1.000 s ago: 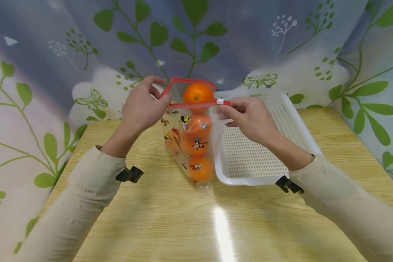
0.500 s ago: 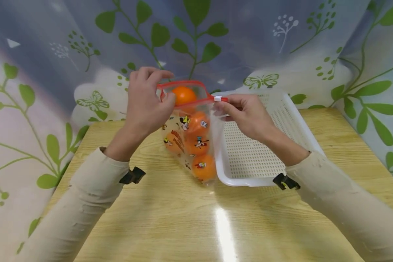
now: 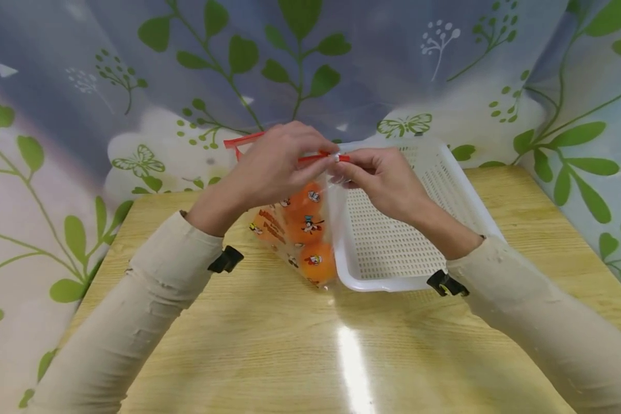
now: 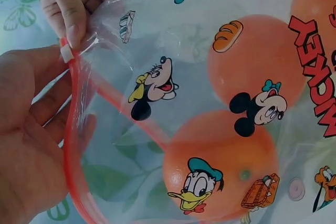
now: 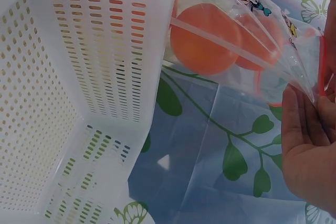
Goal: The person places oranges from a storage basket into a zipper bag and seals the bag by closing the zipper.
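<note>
A clear slider zip bag (image 3: 296,244) with cartoon prints and a red zip stands on the table, with several oranges (image 3: 318,264) inside. My right hand (image 3: 393,181) pinches the bag's right top corner at the end of the zip. Close against it, my left hand (image 3: 282,164) holds the red zip between thumb and fingers, covering much of the bag's mouth. In the left wrist view, the white slider (image 4: 66,53) sits at the zip's end, between both thumbs. Left of my left hand, the zip's two red edges stand apart.
Right beside the bag is a white perforated plastic basket (image 3: 348,270), under my right forearm. Both rest on a wooden table (image 3: 269,345). A leaf-patterned curtain (image 3: 383,63) hangs behind and at both sides.
My left hand has moved right, from the left part of the bag's mouth to the slider end beside my right hand. The bag leans left; my right hand keeps its pinch.
</note>
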